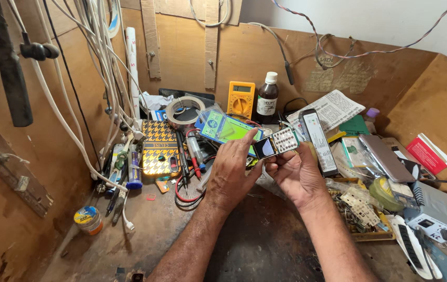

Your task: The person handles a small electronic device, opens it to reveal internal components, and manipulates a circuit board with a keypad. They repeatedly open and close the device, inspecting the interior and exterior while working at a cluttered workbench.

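We observe both hands raised above the table (265, 245) at centre frame. The left hand (229, 175) grips the screen end of a small keypad phone (277, 143); the right hand (296, 175) grasps its keypad end from below. At 12 o'clock stands a yellow multimeter (241, 99), a dark bottle (268, 96) just beside it. A houndstooth phone case (160, 149) lies at 9 o'clock.

Small keypad phone (277, 144) between both hands' fingers (244, 143)
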